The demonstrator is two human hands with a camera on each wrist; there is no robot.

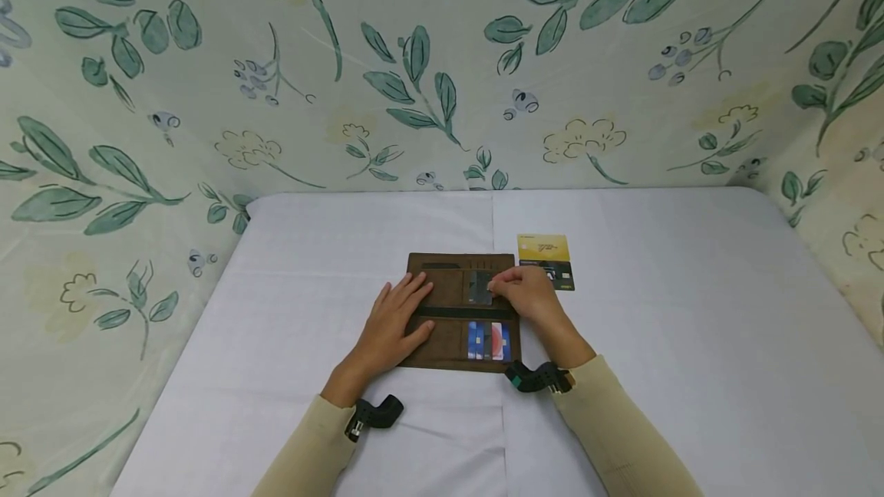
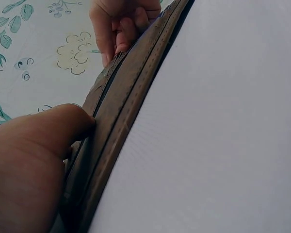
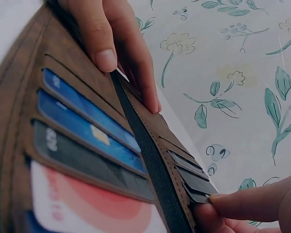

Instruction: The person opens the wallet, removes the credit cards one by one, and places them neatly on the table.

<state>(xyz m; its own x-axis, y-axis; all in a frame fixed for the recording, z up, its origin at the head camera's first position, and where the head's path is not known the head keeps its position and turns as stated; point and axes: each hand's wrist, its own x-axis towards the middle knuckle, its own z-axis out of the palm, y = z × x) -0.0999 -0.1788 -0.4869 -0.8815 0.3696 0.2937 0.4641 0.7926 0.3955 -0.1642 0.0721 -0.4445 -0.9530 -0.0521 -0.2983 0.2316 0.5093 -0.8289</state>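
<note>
Beige sleeves (image 1: 625,432) foremost, I steady the open wallet (image 1: 442,341) on the white table (image 1: 311,251) with my spread left hand (image 1: 394,322) while my right hand (image 1: 537,296) pinches a dark card (image 1: 479,290) at its upper slots (image 3: 173,146), apparently seating it, so next a straight push seems called for.

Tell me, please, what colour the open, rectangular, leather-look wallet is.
The wallet is brown, clearest in the right wrist view.

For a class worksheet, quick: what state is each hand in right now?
Left hand: open, resting on the wallet.
Right hand: closed, pinching a dark card in a wallet slot.
</note>
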